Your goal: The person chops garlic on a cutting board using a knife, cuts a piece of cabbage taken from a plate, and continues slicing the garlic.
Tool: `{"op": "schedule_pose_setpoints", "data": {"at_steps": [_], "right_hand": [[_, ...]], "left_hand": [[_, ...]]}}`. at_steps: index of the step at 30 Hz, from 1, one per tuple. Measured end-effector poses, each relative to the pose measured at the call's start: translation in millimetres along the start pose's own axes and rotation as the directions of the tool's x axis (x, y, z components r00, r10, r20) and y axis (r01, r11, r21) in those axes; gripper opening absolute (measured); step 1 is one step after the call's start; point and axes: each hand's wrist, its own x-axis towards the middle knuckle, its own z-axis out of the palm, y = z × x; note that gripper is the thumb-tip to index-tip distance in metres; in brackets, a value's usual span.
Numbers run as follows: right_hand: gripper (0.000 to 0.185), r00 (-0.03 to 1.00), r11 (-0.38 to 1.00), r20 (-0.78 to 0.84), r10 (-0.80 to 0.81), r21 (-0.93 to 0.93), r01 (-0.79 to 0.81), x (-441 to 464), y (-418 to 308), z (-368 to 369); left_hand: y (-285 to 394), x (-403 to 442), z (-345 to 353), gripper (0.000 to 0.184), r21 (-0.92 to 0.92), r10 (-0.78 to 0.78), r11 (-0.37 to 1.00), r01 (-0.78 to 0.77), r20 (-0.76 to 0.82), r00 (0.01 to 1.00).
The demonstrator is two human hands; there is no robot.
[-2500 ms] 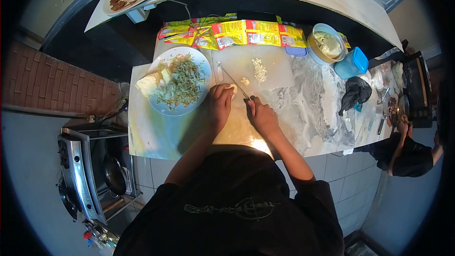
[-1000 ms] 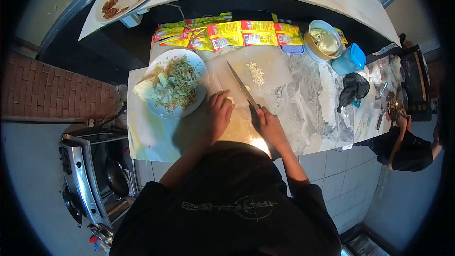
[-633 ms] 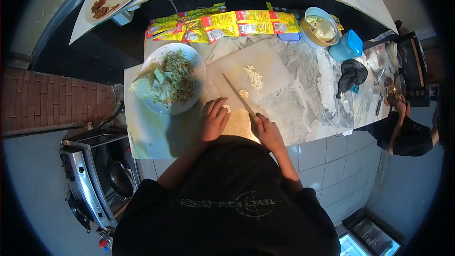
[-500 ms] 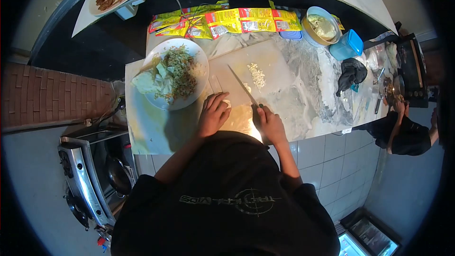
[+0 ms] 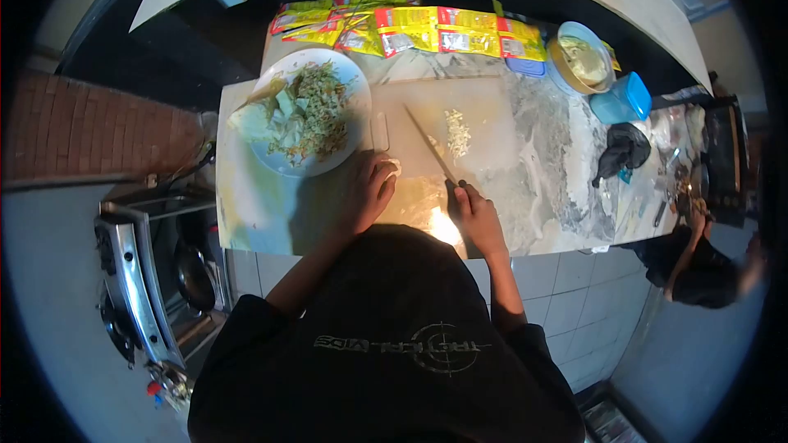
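Note:
My right hand grips the dark handle of a kitchen knife, whose long blade slants up and left across the pale cutting board. Small chopped white pieces, looking like garlic, lie in a heap to the right of the blade. My left hand has its fingers curled at the board's lower left corner, around a small pale piece mostly hidden by the fingertips. Just beyond that hand stands a large white plate with shredded vegetables and pale leafy chunks.
Yellow seasoning packets line the back of the marble counter. To the right are a bowl of pale food, a blue container and a black plastic bag. Another person works far right; a stove stands left.
The view has shifted slightly, so the counter items sit further right. The knife stays in my right hand, and my left hand stays curled at the board's corner.

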Motion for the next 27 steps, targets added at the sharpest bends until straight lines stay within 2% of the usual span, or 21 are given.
{"op": "schedule_pose_setpoints", "data": {"at_steps": [1,3,4,5,7,8,10,12,13,15,21,23,27], "right_hand": [[0.043,1.000,0.999,-0.016,-0.012,0.031,0.012,3.7,2.5,-0.6],[0.044,0.999,0.998,0.011,-0.039,0.046,0.038,7.4,5.9,-0.1],[0.044,0.997,0.996,0.048,-0.062,0.062,0.059,8.7,5.9,-0.9],[0.044,0.994,0.994,0.078,-0.083,0.076,0.077,11.2,5.9,-0.9],[0.044,0.990,0.991,0.100,-0.097,0.103,0.087,8.6,11.2,5.7],[0.044,0.990,0.992,0.106,-0.093,0.099,0.083,7.1,11.8,7.1],[0.045,0.990,0.991,0.102,-0.098,0.100,0.087,6.6,8.8,9.9],[0.046,0.983,0.997,0.179,-0.039,0.067,0.027,1.9,4.8,2.7],[0.046,0.984,0.998,0.175,-0.045,0.054,0.036,-1.3,10.3,3.2],[0.047,0.996,0.994,0.039,-0.077,0.084,0.073,-4.7,16.4,5.7],[0.049,1.000,0.996,0.023,-0.011,0.086,0.009,-16.8,12.1,0.0],[0.049,0.998,0.988,0.018,-0.053,0.146,0.050,-16.9,12.2,6.8],[0.049,0.996,0.980,0.044,-0.084,0.182,0.074,-18.1,10.9,16.4]], "left_hand": [[-1.1,-2.3,1.2,0.021,0.019,-0.023,1.000,0.023,-0.012,1.000],[1.3,2.9,-2.1,0.022,0.326,0.114,0.939,-0.112,0.015,0.993],[4.7,7.6,-3.4,0.024,0.336,0.200,0.925,-0.175,-0.042,0.979],[7.3,12.6,-4.8,0.024,0.359,0.200,0.918,-0.171,-0.044,0.979],[15.7,10.6,-0.7,0.028,0.306,0.035,0.952,0.001,-0.114,0.993],[14.7,12.6,2.3,0.030,0.285,0.027,0.958,0.016,-0.147,0.989],[9.4,17.8,2.7,0.031,0.302,0.063,0.953,-0.015,-0.149,0.987],[5.4,18.6,-0.6,0.031,0.309,0.093,0.950,-0.042,-0.153,0.984],[2.7,19.9,-2.4,0.030,0.279,0.079,0.960,-0.035,-0.149,0.986],[0.5,22.7,-2.5,0.029,0.248,0.088,0.968,-0.046,-0.160,0.983],[1.8,25.5,7.0,0.027,0.198,0.106,0.978,-0.059,-0.235,0.966],[1.8,27.4,7.3,0.026,0.260,0.098,0.965,-0.035,-0.231,0.968],[5.5,17.2,7.2,0.026,0.255,0.105,0.966,-0.042,-0.238,0.966]]}}
